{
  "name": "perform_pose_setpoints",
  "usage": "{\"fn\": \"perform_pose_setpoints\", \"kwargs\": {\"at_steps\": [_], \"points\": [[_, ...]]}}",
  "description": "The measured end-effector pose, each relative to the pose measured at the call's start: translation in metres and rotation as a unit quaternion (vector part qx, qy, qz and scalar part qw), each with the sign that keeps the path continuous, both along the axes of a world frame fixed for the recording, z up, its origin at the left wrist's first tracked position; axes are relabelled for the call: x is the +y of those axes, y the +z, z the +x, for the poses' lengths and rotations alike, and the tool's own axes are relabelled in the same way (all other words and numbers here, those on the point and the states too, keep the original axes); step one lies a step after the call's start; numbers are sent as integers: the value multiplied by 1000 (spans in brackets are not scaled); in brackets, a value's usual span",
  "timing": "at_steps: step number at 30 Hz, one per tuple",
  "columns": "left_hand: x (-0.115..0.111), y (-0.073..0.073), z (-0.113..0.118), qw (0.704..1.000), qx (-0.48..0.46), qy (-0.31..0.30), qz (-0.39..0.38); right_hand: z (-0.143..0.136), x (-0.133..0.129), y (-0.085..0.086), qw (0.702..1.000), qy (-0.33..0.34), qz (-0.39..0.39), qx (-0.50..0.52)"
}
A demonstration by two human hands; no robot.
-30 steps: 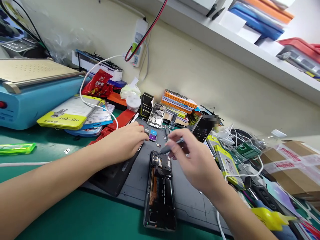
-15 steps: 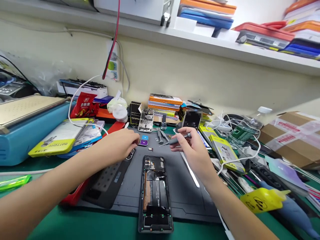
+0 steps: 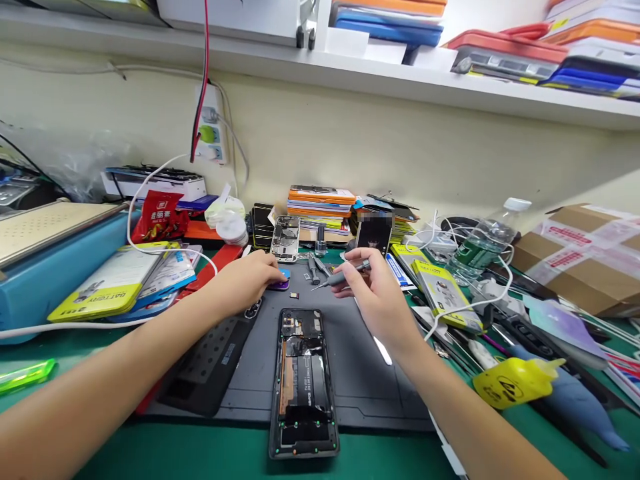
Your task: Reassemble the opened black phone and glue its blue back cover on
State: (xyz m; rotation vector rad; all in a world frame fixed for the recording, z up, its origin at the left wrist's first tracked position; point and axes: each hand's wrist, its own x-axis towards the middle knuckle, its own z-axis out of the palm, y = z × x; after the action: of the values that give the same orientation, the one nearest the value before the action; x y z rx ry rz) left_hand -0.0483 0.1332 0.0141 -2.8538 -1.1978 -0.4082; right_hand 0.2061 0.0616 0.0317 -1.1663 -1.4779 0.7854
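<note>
An opened phone (image 3: 305,387) lies upright in the picture on the dark grey mat (image 3: 357,383), its battery and inner parts showing. Above and left of it, my left hand (image 3: 256,275) has its fingers pressed together at a small purple and blue piece (image 3: 280,283); what the fingertips grip is hidden. My right hand (image 3: 367,280) is closed around a grey screwdriver (image 3: 337,277), whose thin tip points left over the mat. A tiny card tray (image 3: 295,295) rests between the hands. Under my left forearm lies a black phone back cover (image 3: 213,363).
Behind stand a white-framed opened phone (image 3: 286,239), a small bottle (image 3: 321,240) and stacked boxes (image 3: 323,207). On the right are yellow packages (image 3: 445,293), a plastic bottle (image 3: 485,233), a yellow squeeze bottle (image 3: 515,382) and a cardboard box (image 3: 580,257). A blue machine (image 3: 60,260) sits left.
The whole view has shifted a little, so most things appear further left. My left hand has moved slightly onto the purple piece. My right hand still holds the screwdriver.
</note>
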Motion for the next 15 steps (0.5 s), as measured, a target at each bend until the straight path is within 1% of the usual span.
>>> {"fn": "perform_pose_setpoints", "kwargs": {"at_steps": [4,7,10,15], "points": [[-4,-1,-4,1000,-4,-9,9,-1,0,1,1000,-2,2,-5],[-4,0,-5,1000,-15,-1,13,-1,1,0,1000,-8,2,-7],[-1,-1,-6,1000,-20,9,17,-1,1,-1,1000,-12,-2,-11],[6,-8,-5,1000,-14,18,15,-1,0,-1,1000,-10,-8,-22]]}}
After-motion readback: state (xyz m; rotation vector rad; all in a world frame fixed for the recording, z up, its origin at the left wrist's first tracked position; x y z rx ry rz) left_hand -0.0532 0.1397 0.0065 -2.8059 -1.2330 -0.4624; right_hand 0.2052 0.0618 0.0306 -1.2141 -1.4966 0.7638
